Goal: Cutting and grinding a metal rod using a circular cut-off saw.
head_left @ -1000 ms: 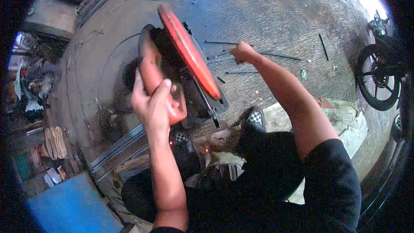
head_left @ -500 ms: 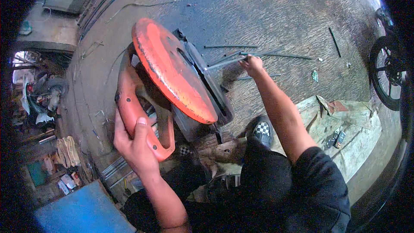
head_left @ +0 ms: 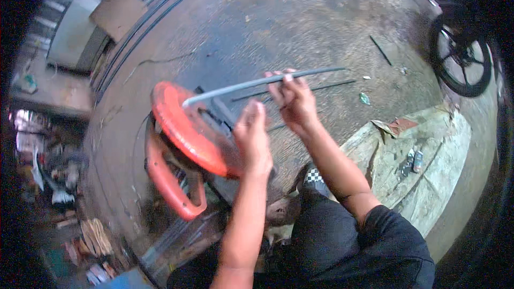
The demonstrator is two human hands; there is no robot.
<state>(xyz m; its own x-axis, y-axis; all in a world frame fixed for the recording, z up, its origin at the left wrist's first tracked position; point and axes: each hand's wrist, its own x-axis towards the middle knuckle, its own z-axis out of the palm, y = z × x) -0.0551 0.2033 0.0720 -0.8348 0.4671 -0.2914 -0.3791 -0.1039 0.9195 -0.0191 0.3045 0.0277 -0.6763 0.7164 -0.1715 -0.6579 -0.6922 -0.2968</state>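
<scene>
A long grey metal rod (head_left: 225, 89) is held up in my right hand (head_left: 297, 101), its fingers closed around it past the middle. One end of the rod lies in front of the orange guard of a chop saw (head_left: 182, 128); the other points to the far right. My left hand (head_left: 252, 136) is raised between the saw and my right hand, just below the rod and apart from it. Its fingers look blurred but stretched, with nothing seen in them. The saw's orange loop handle (head_left: 172, 190) stands free at the near left.
Dark rods (head_left: 334, 85) lie on the concrete floor beyond my hands. A stained pale sheet (head_left: 423, 150) with small cans (head_left: 418, 161) is spread on the right. A motorcycle wheel (head_left: 461, 56) stands at the far right. Long bars (head_left: 155, 18) run along the left.
My left hand has let go of the saw's handle and moved right, toward the rod. The right hand has lifted the rod off the saw's area. The saw's head sits lower in view.
</scene>
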